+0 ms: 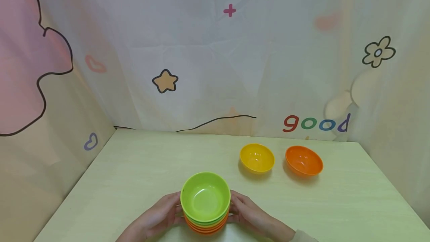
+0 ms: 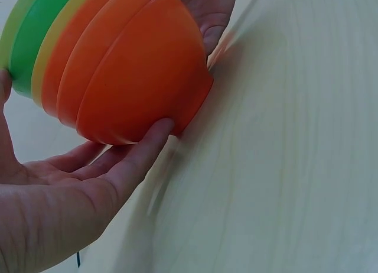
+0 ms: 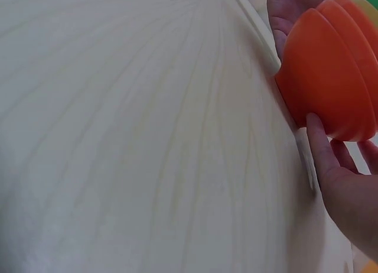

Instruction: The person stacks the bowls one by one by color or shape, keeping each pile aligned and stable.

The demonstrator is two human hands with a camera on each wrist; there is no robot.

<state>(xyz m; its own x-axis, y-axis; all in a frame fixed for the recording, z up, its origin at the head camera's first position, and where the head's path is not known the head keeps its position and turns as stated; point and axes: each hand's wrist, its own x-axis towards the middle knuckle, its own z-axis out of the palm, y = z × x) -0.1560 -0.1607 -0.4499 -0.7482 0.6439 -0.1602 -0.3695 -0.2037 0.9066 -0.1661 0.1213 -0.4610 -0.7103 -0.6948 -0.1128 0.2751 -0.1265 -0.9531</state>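
A stack of nested bowls stands at the front middle of the table. Its top bowl [image 1: 205, 199] is light green; below it come a darker green rim, a yellow one and several orange ones. My left hand [image 1: 158, 214] holds the stack from the left, thumb up near the green rims and fingers along the lower side. From the opposite side my right hand [image 1: 252, 216] grips it. In the left wrist view the lowest orange bowl [image 2: 147, 66] has a fingertip near its foot. The right wrist view shows a fingertip low on the same orange bowl [image 3: 325, 78].
Farther back on the pale wooden table [image 1: 144, 167] sits a yellow bowl [image 1: 256, 158], right of the stack. An orange bowl [image 1: 304, 161] is to the right of it, a small gap between them. A printed curtain [image 1: 201, 66] closes off the table's back and sides.
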